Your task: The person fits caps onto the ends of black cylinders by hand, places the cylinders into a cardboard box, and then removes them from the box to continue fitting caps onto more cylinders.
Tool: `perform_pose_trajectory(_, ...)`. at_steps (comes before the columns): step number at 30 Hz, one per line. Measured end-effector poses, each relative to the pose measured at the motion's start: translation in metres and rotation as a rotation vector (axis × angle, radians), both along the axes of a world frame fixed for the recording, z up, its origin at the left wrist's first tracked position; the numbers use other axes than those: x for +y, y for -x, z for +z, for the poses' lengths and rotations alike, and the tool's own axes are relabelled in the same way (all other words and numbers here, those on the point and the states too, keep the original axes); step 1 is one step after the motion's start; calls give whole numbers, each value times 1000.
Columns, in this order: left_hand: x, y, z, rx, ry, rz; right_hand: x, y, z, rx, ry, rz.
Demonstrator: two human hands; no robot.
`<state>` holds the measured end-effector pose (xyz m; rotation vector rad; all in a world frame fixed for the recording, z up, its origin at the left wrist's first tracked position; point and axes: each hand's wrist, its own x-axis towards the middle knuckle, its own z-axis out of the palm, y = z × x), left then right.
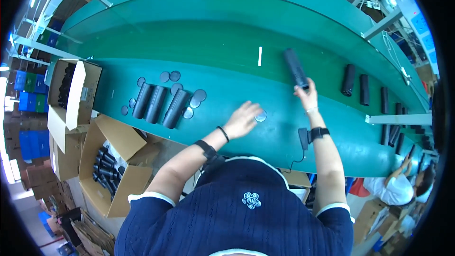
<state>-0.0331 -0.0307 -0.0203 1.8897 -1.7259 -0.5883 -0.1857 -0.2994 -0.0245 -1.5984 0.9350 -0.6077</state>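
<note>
My right hand (308,96) is closed on the lower end of a black cylindrical tube (295,68), which tilts away over the darker green belt. Over the lighter green work surface, my left hand (242,119) has its fingers stretched out, slightly blurred. Right beside its fingertips lies a round disc (260,116) with a shiny face; whether they touch I cannot tell. To the left, three black tubes (156,104) lie side by side. Several dark round discs (199,95) are scattered around them.
More black tubes (364,89) lie along the belt at right. A white strip (259,56) marks the belt. Open cardboard boxes (90,165) with black parts stand at left. A metal bar (398,120) juts in at right, near a co-worker (395,190).
</note>
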Motion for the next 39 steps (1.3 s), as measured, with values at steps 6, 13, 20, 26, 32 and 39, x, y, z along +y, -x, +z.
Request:
perform_pose_trajectory(6,-1,31,-15,-359,-219,-214,-101,32,-60,552,409,-429)
perform_pose_trajectory(13,44,-33,-21,-620,-426,380,-54,82,-32,449,769,-502)
perform_pose_trajectory(20,-15,37,16,-134,-60,-105,176,192,-23,-163,-280,-764)
perform_pose_trajectory(26,-49,184,23,393,-327,-695,355,298,-84,-55,-721,-1014)
perform_pose_trajectory(32,-21,333,-2,618,-870,-729,493,370,-104,-133,-871,-1219)
perform_pose_trajectory(39,34,499,-59,472,-1262,-729,661,500,-158,-235,-981,-1406)
